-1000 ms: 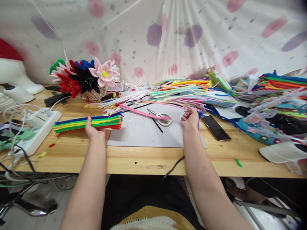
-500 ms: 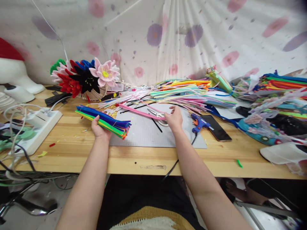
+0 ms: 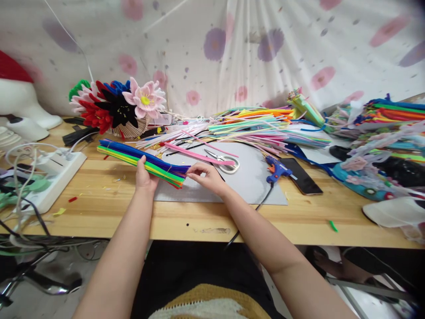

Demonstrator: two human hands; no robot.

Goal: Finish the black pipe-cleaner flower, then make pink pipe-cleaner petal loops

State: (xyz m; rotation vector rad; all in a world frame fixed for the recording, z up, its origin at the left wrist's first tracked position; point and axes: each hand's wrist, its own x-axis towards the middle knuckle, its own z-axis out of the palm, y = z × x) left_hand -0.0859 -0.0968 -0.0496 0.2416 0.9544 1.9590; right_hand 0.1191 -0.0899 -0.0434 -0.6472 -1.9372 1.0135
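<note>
My left hand [image 3: 146, 176] is closed round a bundle of pipe cleaners [image 3: 133, 155] in blue, purple, green, yellow and orange, held above the left part of the table. At the bundle's right end, my right hand [image 3: 206, 176] pinches with thumb and fingertips at the purple tips. Just beyond it, pink pipe cleaners [image 3: 199, 154] lie across a grey board [image 3: 252, 190]. Scissors [image 3: 229, 165] with white handles rest beside them, partly under the pink strips.
A blue glue gun [image 3: 276, 169] and a phone [image 3: 303, 177] lie to the right. Loose pastel pipe cleaners [image 3: 245, 128] are heaped at the back. Pipe-cleaner flowers [image 3: 122, 108] stand at the back left, and a power strip [image 3: 55, 181] with tangled cables lies at the left.
My right hand has left the pink pipe cleaners and scissors and moved left to the bundle's end. My left hand has shifted slightly right, with the bundle still in it.
</note>
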